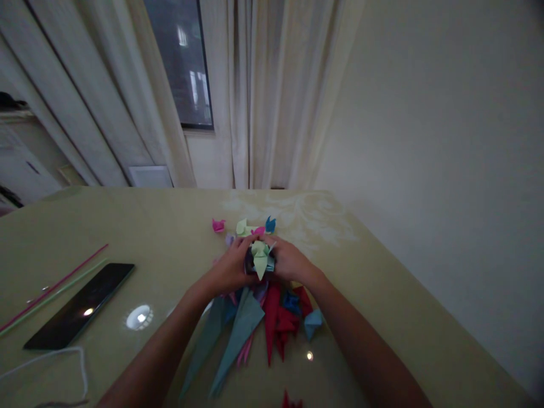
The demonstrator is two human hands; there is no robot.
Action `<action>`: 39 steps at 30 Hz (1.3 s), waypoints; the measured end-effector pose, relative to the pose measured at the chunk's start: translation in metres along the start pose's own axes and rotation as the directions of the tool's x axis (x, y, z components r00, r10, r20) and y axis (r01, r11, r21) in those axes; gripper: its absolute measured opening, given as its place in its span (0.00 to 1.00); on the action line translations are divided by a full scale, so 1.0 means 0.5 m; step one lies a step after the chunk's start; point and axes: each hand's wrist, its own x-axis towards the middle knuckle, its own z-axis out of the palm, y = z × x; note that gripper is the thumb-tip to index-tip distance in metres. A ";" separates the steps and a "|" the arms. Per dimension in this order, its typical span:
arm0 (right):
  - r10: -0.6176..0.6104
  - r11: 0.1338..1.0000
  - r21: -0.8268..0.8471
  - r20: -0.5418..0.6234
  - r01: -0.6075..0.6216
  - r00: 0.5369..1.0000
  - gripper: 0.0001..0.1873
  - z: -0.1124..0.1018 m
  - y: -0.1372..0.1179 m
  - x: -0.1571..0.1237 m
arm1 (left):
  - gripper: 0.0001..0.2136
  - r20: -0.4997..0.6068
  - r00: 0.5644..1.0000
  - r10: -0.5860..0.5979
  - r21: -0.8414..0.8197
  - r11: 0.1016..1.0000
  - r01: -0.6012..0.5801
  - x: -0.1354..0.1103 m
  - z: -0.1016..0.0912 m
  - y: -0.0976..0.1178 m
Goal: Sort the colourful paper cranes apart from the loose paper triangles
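Observation:
My left hand (233, 264) and my right hand (289, 259) are closed around the two sides of a small dark holder, most of which my fingers hide. A pale green folded-paper flower (260, 258) sits at its top, between my hands. Just beyond my fingertips lie more paper pieces: a pink one (218, 225), a light green one (242, 227) and a blue one (271, 224). Nearer to me, under my wrists, spread long teal paper leaves (240, 326), red folded paper (288, 322) and a light blue piece (313, 323).
At the left a black phone-like slab (85, 306) lies beside a pink stick (63, 280) and a green stick (70, 289). A white cord (81, 362) curves at the lower left. Along the table's (408, 317) right side runs a pale wall (446, 141); curtains (289, 96) hang behind.

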 end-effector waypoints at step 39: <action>0.197 0.947 -0.287 0.173 -0.142 0.965 0.70 0.004 -0.084 -0.368 | 0.66 0.038 0.971 -0.235 0.489 0.852 0.187 -0.221 0.023 0.020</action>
